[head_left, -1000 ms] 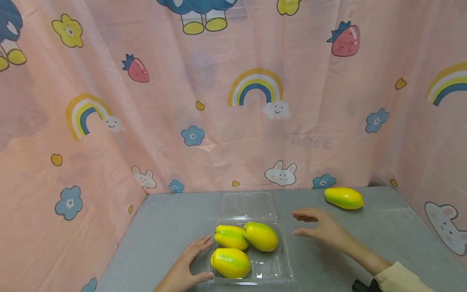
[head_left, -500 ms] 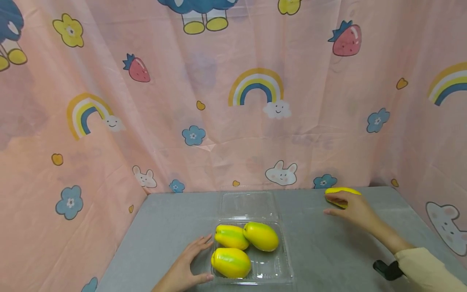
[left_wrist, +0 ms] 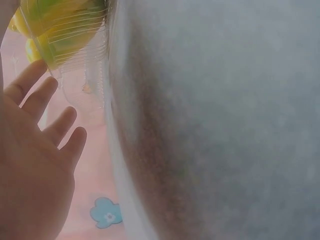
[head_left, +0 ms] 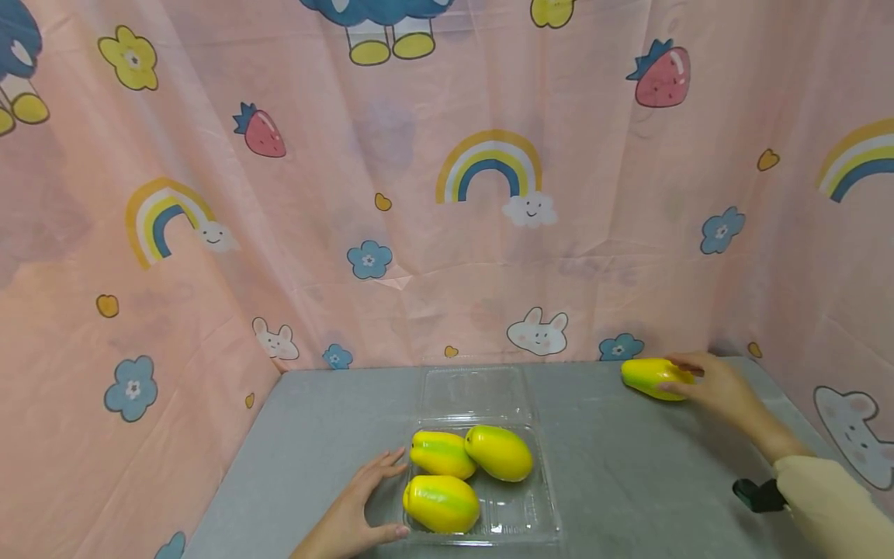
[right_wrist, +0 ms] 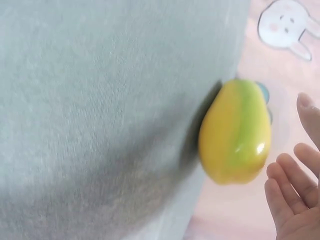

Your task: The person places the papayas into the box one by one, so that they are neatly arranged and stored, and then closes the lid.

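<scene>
Three glossy yellow-green papayas lie in an open clear plastic clamshell box [head_left: 520, 512]: one papaya [head_left: 441, 503] in front, another papaya [head_left: 443, 454] behind it, and a third papaya [head_left: 499, 453] at the back right. My left hand [head_left: 359, 505] rests with spread fingers at the box's left side; the left wrist view shows its relaxed fingers [left_wrist: 62, 125] by the ridged wall. A fourth papaya [head_left: 646, 378] lies at the table's back right. Around its right end reaches my right hand [head_left: 719, 388], and in the right wrist view its loosely bent fingers [right_wrist: 295, 185] stand beside this papaya [right_wrist: 235, 132].
The box's clear lid [head_left: 475, 392] lies folded back toward the rear of the grey table [head_left: 335, 419]. A pink curtain [head_left: 405, 310] with cartoon prints hangs right behind the table and along both sides. A dark strap-like piece [head_left: 757, 495] sits under the right sleeve.
My right hand has moved right and back, from beside the box across the lone papaya to its right end. The left hand and the boxed papayas stay put.
</scene>
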The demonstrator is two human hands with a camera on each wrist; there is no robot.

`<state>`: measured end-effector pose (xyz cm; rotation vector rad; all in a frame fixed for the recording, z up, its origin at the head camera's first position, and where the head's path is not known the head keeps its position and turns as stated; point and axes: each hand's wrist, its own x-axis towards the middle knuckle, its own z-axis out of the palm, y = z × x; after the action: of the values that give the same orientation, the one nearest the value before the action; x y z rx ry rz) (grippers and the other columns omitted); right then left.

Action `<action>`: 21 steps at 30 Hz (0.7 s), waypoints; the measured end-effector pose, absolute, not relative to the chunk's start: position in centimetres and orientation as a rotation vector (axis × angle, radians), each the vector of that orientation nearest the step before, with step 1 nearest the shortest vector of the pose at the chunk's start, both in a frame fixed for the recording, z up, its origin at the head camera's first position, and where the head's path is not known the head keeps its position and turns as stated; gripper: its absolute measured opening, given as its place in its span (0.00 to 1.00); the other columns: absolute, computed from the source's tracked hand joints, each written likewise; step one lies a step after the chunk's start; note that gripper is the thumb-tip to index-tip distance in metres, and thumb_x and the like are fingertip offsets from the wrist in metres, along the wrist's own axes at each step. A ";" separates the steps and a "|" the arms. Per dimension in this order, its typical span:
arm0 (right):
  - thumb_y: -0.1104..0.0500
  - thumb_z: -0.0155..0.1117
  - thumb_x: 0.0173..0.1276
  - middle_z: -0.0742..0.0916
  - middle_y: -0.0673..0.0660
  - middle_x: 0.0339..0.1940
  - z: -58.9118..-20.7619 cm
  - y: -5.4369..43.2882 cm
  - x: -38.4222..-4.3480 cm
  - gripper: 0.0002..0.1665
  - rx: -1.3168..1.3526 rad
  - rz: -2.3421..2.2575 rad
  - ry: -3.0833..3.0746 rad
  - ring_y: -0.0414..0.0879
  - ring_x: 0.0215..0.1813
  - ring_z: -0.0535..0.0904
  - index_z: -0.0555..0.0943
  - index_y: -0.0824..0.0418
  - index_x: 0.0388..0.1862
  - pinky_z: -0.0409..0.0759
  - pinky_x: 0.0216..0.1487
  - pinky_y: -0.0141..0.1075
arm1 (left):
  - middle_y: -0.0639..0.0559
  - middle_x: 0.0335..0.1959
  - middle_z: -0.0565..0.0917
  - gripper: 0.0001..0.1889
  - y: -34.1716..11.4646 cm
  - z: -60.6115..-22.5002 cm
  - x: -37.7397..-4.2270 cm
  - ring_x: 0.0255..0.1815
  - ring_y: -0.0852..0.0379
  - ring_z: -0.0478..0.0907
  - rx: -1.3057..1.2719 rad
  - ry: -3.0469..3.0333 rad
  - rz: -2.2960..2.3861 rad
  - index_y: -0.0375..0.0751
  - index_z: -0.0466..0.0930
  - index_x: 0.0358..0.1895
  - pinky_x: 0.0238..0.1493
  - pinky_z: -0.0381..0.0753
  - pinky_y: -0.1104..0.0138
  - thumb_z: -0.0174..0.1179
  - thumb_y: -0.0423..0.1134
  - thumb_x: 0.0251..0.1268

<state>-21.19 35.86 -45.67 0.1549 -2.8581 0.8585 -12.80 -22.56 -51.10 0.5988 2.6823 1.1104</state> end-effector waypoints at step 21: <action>0.35 0.63 0.66 0.75 0.78 0.63 -47.1 38.5 -24.2 0.49 0.108 0.855 -2.986 0.72 0.58 0.73 0.68 0.74 0.68 0.73 0.58 0.67 | 0.63 0.79 0.59 0.41 -22.5 -51.1 -12.9 0.80 0.38 0.53 0.572 2.672 1.116 0.67 0.66 0.70 0.67 0.58 0.28 0.69 0.67 0.50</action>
<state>-24.15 38.53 -47.13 0.1077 -2.9856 0.8545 -12.85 -22.55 -51.10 0.5724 2.6718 1.1164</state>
